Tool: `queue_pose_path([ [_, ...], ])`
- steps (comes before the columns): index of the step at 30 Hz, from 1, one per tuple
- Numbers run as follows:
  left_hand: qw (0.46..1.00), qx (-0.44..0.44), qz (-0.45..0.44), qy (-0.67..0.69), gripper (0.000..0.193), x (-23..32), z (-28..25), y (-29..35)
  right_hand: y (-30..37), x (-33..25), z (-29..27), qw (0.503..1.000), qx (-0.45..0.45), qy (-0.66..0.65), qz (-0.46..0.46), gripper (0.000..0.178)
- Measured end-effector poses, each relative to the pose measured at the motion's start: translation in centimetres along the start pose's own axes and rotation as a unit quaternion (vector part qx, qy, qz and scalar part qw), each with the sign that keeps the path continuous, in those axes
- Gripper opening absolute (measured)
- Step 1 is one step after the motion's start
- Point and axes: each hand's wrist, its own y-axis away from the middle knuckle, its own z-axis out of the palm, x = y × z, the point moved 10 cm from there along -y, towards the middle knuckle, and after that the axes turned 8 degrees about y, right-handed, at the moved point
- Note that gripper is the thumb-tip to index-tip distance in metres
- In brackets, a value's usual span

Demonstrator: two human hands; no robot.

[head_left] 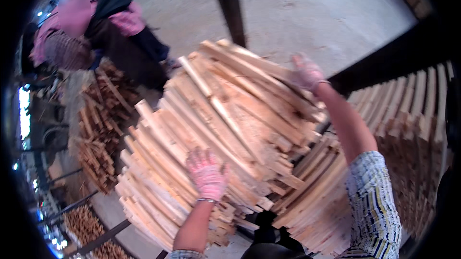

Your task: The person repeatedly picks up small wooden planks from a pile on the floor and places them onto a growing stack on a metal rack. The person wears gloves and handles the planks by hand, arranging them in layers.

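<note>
A big heap of pale wooden strips lies in front of me, most of them side by side on a slant. My left hand, in a pink-and-white glove, rests flat on the near part of the heap with its fingers spread. At the far right edge of the same heap, my right hand touches the outer strips; it wears a similar glove and is slightly blurred. Its fingers look stretched out rather than wrapped round a strip.
More strips are stacked close on my right, beside a tall row of upright-edged strips. Dark metal bars frame the heap. At the far left a person in pink bends near a loose wood pile. Concrete floor lies beyond.
</note>
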Motion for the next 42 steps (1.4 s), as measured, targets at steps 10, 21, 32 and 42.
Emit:
queue_pose_path([
  [10,0.997,-0.006,0.012,0.075,0.073,0.5,-2.3,-1.3,6.0,-2.1,5.2,0.958,-0.26,0.1,-0.069,0.084],
  [21,0.994,0.004,0.001,0.107,0.076,-1.0,-2.4,0.0,4.2,1.3,13.1,0.869,-0.384,-0.31,0.031,0.073],
  [32,0.99,0.028,0.017,0.138,0.076,-0.5,-3.4,-0.5,1.0,7.2,9.4,0.973,-0.182,-0.101,-0.102,0.08],
  [42,0.991,0.049,0.017,0.123,0.076,-1.3,-3.0,0.8,4.0,3.8,10.0,0.962,-0.252,-0.09,-0.054,0.072],
])
